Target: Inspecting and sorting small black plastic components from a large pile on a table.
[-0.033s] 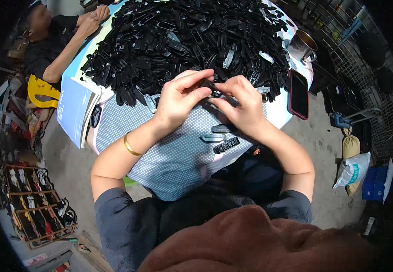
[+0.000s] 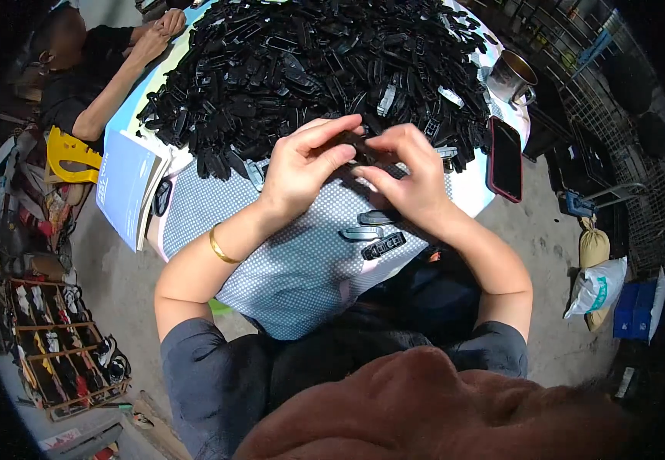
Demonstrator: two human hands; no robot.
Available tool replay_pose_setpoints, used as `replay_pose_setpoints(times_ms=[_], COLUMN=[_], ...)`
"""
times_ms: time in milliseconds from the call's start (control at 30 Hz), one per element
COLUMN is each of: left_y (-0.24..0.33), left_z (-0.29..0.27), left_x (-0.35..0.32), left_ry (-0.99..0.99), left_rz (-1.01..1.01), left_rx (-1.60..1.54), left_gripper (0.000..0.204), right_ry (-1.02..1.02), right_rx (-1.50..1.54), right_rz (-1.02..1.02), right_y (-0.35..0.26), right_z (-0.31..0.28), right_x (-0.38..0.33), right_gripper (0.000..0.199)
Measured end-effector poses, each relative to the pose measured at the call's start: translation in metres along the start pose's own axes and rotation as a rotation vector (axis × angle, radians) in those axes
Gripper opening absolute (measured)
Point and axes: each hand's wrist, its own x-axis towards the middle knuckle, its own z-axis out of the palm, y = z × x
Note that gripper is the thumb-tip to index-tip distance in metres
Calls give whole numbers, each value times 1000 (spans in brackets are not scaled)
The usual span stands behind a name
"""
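Between the fingertips of both hands is a small black plastic casing (image 2: 359, 144), mostly hidden by the fingers. My left hand (image 2: 299, 165) pinches it with thumb and forefinger; a gold bangle circles that wrist. My right hand (image 2: 411, 169) grips it from the other side, thumb below and fingers bent over the top. Below my right hand, on the dotted cloth (image 2: 271, 268), lie a dark casing (image 2: 377, 218), a grey-edged casing (image 2: 361, 233) and a black casing with openings along it (image 2: 384, 246). Just beyond the hands rises a large heap of black casings (image 2: 309, 77).
A blue-covered book (image 2: 125, 188) lies at the table's left edge, beside a yellow plastic stool (image 2: 72, 157). On the right are a phone (image 2: 506, 159) and a metal mug (image 2: 511, 77). A person (image 2: 79, 84) sits at far left. Sacks (image 2: 598, 287) stand on the floor at right.
My right fingers have shifted slightly and bent closer over the casing. My left hand and the things on the table look the same.
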Motion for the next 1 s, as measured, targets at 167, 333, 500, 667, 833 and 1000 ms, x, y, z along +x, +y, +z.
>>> replay_pose_setpoints(times_ms=[167,333,500,667,833,1000], left_y=[4,-9,-11,-16,-13,6], left_z=[-2,0,-1,-3,-2,10], left_x=[-2,-1,-3,-5,-1,-12], left_ry=[-85,-136,-143,-185,-255,-567], left_rz=[-1,-136,-29,-114,-267,-144], left_rx=[-97,-404,-338,-279,-204,305], left_gripper=[41,27,22,24,25,40], right_ry=[-312,-283,-182,-181,-749,-224], right_rx=[512,411,255,223,-9,-266], right_rz=[437,270,150,185,147,83], right_y=[-7,-5,-11,-9,4,21], right_z=[-4,1,6,10,-24,-33], right_x=[1,-1,-5,-12,9,16], right_gripper=[31,23,23,20,22,16])
